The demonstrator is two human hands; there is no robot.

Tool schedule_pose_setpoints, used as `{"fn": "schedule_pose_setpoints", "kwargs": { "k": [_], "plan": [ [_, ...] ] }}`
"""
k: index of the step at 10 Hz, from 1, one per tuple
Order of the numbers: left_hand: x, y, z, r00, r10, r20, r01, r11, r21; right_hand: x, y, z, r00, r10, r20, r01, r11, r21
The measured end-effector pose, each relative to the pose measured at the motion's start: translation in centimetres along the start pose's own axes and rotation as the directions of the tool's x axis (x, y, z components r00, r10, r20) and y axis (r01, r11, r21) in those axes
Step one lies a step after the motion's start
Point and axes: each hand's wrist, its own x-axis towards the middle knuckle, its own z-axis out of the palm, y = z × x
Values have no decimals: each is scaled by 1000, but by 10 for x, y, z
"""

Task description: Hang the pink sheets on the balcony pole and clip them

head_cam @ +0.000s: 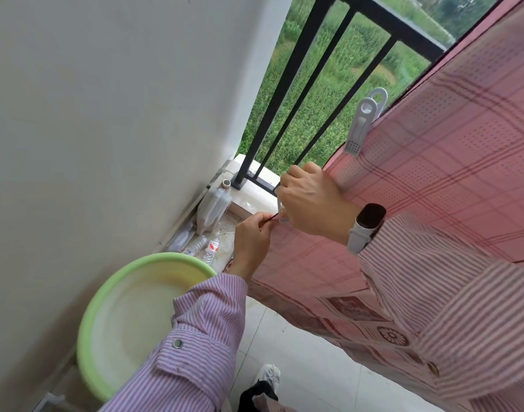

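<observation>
Head view: the pink sheet (418, 173) hangs draped across the right of the frame, its upper fold running diagonally along what is presumably the balcony pole, which is itself hidden beneath the cloth. One white clip (362, 126) is already seated on that fold, near the black railing (308, 93). The left hand (250, 242) pinches the sheet's dark-trimmed edge, fingers (259, 223) together on the hem. The right hand (309, 200) is curled around a second, pale clip (281, 209), of which only a small part shows below the fist; whether its jaws stand apart cannot be told. Judgement: the step in hand is fixing a second clip at the sheet's end. To do it well, the left hand should keep the hem taut and both layers aligned, and the clip should be pressed fully open and pushed deep over the fold before release, so it bites through the cloth rather than the edge alone. A green basin (112, 292) stands on the floor at lower left, and a jug (213, 209) and bottles (207, 246) lie in the corner by the wall (106, 114).
</observation>
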Motion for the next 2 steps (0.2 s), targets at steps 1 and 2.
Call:
{"fn": "schedule_pose_setpoints", "kwargs": {
  "k": [1, 2],
  "plan": [
    [-1, -3, -6, 999, 19, 38, -20, 999, 38, -6, 2, 10, 988, -68, -137, 61, 997, -50],
    [-7, -5, -16, 999, -12, 37, 10, 998, 59, -16, 0, 11, 956, -75, -284, 88, 996, 32]
  ]
}}
